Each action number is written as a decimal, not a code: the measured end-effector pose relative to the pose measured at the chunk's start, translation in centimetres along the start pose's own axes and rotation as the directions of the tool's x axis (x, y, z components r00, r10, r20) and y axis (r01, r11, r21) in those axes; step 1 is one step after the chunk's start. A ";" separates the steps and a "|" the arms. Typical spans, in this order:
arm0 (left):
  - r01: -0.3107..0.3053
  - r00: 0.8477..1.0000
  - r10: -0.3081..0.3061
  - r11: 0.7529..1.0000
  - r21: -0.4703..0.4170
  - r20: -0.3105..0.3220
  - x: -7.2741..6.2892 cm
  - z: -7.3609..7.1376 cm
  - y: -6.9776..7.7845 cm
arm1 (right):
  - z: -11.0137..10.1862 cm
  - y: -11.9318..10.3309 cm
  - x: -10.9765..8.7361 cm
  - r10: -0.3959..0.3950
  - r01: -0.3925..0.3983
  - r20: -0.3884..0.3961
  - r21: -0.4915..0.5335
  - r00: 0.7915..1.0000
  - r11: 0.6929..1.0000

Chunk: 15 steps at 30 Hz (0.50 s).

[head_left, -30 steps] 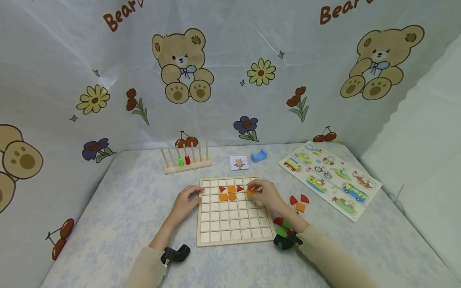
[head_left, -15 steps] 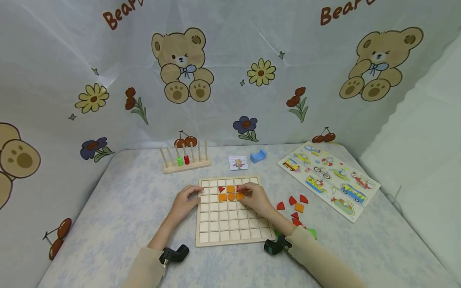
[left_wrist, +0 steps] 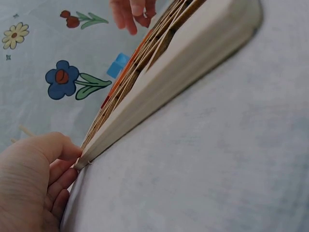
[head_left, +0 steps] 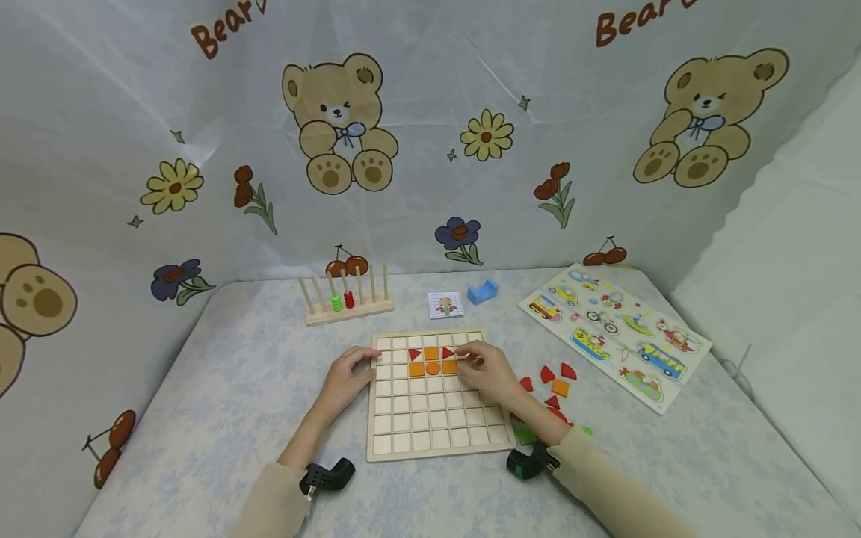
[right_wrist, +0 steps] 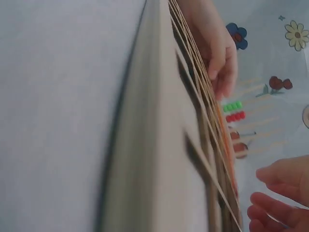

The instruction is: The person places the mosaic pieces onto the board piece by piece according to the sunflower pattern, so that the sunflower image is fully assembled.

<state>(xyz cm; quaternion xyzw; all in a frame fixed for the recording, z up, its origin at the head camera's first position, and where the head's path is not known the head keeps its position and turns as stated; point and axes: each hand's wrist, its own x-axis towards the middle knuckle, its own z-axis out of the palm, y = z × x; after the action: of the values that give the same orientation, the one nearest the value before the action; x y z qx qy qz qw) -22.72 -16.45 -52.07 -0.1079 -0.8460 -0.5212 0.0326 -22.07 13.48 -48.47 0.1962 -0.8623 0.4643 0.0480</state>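
A wooden grid board (head_left: 437,420) lies in front of me in the head view. Its upper rows hold an orange circle (head_left: 433,368), two red triangles (head_left: 414,355) and several orange squares (head_left: 431,353). My left hand (head_left: 346,379) grips the board's left edge near the far corner, with thumb and fingers at the rim in the left wrist view. Over the upper right cells hovers my right hand (head_left: 489,370), its thumb and fingers apart and nothing between them in the right wrist view. Just left of its fingertips, the rightmost orange square (head_left: 448,367) sits in a cell.
Loose red pieces (head_left: 568,370), an orange square (head_left: 560,387) and green pieces (head_left: 527,434) lie right of the board, partly under the right forearm. Behind stand a peg rack (head_left: 363,307) with beads, a picture card (head_left: 445,305) and a blue block (head_left: 483,291). A vehicle puzzle (head_left: 615,336) lies far right.
My right hand carried an orange square leftward, set it in the cell beside the orange circle, let go and drew back slightly right. The left hand has stayed at the board's edge.
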 end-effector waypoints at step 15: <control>0.034 0.999 -0.033 0.999 -0.007 0.017 -0.1 0.0 0.2 | -10.7 4.5 -5.8 0.230 -0.255 -0.153 -0.172 0.961 0.951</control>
<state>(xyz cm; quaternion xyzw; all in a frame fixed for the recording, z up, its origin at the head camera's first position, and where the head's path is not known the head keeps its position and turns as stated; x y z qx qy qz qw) -22.63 -16.39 -51.92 -0.0980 -0.8461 -0.5237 0.0165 -19.52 26.16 -47.48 0.0520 -0.9153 0.3939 0.0656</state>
